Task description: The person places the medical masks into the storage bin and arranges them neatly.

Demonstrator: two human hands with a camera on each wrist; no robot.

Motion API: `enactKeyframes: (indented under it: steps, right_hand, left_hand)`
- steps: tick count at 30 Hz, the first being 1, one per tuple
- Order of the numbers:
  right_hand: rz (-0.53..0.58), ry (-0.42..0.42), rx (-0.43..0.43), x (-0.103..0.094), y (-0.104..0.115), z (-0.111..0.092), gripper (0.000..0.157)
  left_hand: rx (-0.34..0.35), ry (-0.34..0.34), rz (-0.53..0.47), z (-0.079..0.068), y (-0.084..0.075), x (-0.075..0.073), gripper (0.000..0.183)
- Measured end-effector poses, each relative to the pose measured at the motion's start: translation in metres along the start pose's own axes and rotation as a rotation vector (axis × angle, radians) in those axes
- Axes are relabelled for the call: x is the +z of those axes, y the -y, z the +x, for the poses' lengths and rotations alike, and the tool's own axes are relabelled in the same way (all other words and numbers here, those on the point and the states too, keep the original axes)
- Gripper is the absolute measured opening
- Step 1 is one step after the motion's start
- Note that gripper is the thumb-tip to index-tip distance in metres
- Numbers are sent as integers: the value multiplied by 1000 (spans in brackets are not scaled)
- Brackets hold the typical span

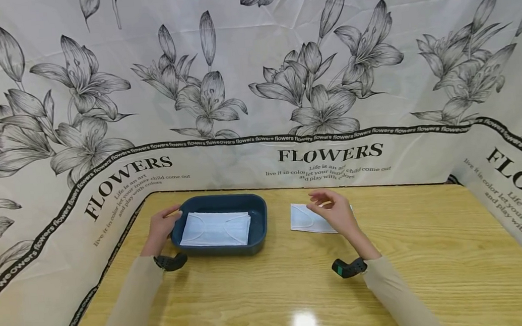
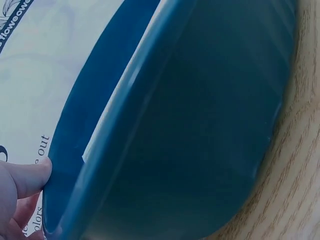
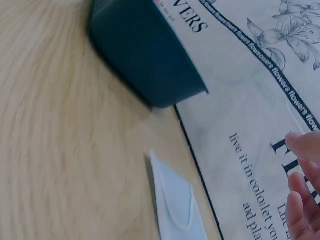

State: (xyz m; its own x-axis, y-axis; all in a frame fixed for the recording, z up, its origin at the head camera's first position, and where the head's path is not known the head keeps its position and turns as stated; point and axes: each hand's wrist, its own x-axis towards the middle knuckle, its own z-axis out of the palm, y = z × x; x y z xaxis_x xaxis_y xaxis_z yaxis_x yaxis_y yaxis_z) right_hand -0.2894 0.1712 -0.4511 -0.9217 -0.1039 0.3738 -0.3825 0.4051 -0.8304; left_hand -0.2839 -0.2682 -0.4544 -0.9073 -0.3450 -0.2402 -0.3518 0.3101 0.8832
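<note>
A dark blue plastic basin stands on the table at left of centre in the head view. Inside it lies a small stack of light blue face masks with white ear loops. My left hand pinches the basin's left rim; the left wrist view shows the thumb at the rim and the fingers outside. To the right of the basin, another face mask lies flat on the table. Above its right part hovers my right hand, fingers loosely bent and holding nothing, hiding some of the mask.
The wood-grain table reaches back to a wall covered by a flower-printed cloth. A black band with a device sits on the left wrist, another on the right.
</note>
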Motion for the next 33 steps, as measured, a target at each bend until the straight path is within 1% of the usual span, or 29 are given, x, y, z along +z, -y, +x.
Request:
enactKeyframes:
  steps: [7,12,17,27,33]
  right_hand:
    - [-52,22,25,-9,-14,-6,31]
    - [-112,36,65,-16,-25,-13,31]
    - [-144,45,96,-24,-37,-19,34]
    - [-172,66,221,-49,-50,-28,41]
    - [-216,42,254,-59,-62,-27,44]
  left_hand:
    - [11,-3,-10,-5,2,-3,44]
    - [4,-9,-19,-5,2,-3,44]
    - [-2,-11,-16,-5,2,-3,44]
    - [0,-19,-27,-3,3,-1,44]
    - [7,-25,-36,-2,3,1,43]
